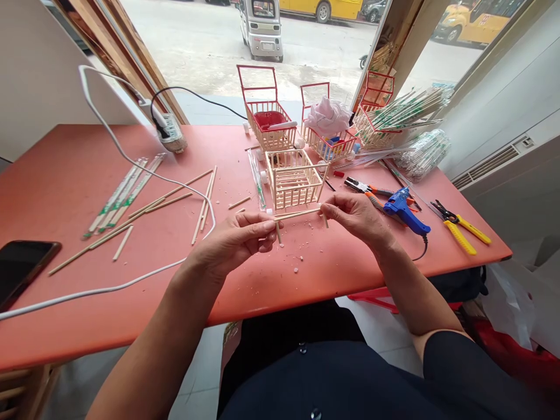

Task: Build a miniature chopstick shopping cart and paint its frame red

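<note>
Between my two hands a pale wooden stick (297,214) runs crosswise, just in front of a small cart basket (295,181) built of the same sticks. My left hand (245,236) pinches the left end, and my right hand (350,216) pinches the right end. Short stick pieces point down at both ends; how they join is partly covered by my fingers. The basket stands on the table with uprights rising at its near corners. Whether the stick touches those uprights, I cannot tell.
The orange table (184,315) carries a blue glue gun (405,210), pliers (367,189), yellow-handled wire strippers (459,227), loose sticks (153,204), a phone (26,271) and a white cable (144,290). Red-trimmed carts (269,119) and wrapped stick bundles (422,151) stand behind.
</note>
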The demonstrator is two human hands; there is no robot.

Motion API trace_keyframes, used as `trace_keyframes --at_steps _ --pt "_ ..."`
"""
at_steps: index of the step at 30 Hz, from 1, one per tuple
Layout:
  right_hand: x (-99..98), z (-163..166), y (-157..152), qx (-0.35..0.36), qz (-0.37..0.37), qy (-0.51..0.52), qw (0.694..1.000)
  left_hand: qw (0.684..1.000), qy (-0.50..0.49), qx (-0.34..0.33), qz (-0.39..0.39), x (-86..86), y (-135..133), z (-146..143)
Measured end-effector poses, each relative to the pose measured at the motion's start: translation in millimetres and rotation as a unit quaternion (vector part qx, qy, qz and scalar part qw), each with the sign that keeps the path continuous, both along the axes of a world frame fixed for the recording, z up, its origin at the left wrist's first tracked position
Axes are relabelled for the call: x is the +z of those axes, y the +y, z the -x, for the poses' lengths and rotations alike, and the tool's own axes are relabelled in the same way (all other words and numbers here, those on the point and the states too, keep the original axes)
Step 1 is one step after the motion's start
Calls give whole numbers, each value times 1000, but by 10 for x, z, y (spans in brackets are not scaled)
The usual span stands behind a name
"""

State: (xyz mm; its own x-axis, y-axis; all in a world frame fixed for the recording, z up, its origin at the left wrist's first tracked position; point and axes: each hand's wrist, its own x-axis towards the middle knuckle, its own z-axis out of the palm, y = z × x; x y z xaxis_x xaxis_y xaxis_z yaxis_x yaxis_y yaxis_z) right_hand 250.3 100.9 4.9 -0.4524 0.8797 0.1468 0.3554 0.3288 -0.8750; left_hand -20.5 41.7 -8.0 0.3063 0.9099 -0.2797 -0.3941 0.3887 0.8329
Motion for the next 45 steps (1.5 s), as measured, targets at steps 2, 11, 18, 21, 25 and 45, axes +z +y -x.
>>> trace_keyframes --at_steps 2,11,18,21,25,45 --pt "1 3 -4 1 -6 0 1000 1000 1 6 0 4 -2 -1" --pt "7 22 -18 2 -13 -4 1000 999 -19 38 6 13 -8 -27" --pt "-1 20 -20 -1 -7 -6 1000 999 -22 40 -4 -6 -7 -28" --pt "-6 23 -19 6 0 2 1000 999 -27 39 -6 -14 -5 -25" --pt "-12 27 -21 6 5 1 1000 999 -39 38 -2 -31 -3 -22" --pt "7 13 -24 -9 -6 -15 1000 998 -37 40 22 -13 -7 -21"
